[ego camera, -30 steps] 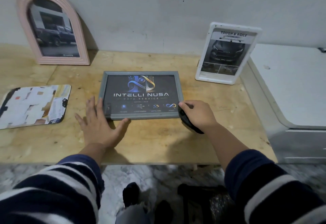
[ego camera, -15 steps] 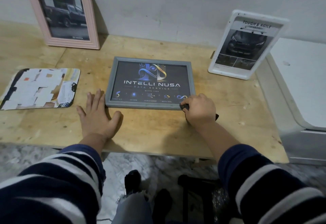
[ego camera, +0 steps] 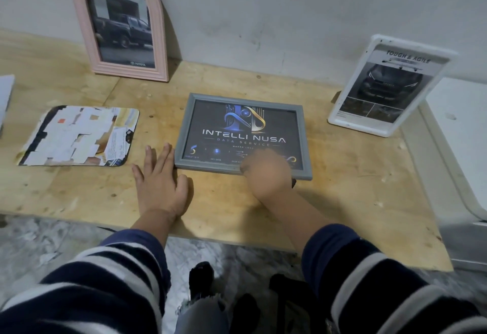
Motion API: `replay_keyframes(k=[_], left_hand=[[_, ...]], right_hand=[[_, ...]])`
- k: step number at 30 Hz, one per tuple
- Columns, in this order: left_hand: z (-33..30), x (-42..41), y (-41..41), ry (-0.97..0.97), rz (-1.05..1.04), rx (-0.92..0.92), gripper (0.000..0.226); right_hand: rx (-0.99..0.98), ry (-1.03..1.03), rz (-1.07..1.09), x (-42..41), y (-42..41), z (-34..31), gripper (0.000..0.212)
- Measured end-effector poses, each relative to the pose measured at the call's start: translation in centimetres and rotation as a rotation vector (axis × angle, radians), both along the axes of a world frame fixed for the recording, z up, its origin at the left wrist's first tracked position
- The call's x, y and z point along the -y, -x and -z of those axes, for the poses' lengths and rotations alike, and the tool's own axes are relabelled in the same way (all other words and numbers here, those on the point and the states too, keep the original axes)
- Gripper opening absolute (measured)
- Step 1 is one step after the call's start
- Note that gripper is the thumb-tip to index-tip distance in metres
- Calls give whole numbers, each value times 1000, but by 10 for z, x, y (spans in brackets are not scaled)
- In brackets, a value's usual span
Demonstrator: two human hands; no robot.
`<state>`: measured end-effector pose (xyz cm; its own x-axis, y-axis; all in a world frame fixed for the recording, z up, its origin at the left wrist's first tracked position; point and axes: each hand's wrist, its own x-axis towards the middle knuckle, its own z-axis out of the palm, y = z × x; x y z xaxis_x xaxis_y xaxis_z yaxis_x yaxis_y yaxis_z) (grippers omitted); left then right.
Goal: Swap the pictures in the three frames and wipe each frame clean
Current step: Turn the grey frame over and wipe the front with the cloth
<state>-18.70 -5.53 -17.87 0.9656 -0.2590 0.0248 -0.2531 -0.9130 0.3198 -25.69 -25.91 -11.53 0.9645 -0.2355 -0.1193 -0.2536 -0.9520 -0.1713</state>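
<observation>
A worn plywood table [ego camera: 342,189] meets a scuffed grey wall [ego camera: 263,17]. Centre, the grey rectangular picture frame [ego camera: 184,133] lies flat; the flat left hand [ego camera: 160,183] touches its left edge, while the blurred right hand [ego camera: 266,175] clutches a dark cloth [ego camera: 293,183] over its lower edge.

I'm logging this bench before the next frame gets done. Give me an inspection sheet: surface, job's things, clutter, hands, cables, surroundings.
Surface: plywood tabletop, scuffed and stained.
Job's things: grey frame lies flat, showing an INTELLI NUSA picture; pink arched frame leans on the wall; white frame stands tilted at the right.
Clutter: worn mat with peeling patches, lying flat at the left.
Hands: left hand flat on the table, against the grey frame's left corner; right hand, blurred, curled round a dark cloth on the frame's near edge.
Cables: nothing seen.
Surroundings: marked grey wall; white appliance at the right.
</observation>
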Motion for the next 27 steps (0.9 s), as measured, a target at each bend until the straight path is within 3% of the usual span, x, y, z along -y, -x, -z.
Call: replay_keyframes(k=[15,23,27], left_hand=[[-5,-2,-2,2,18,-25,85],[-9,-3,-2,21,4,-53,77],[-11,-4,0,39,-5,-53,76]], right_hand=[[82,-136,-154,-65,-52,0,21],[37,-215,-195,-81,-77,2,19],[-25,-513,-68,-66,-90,2,16]])
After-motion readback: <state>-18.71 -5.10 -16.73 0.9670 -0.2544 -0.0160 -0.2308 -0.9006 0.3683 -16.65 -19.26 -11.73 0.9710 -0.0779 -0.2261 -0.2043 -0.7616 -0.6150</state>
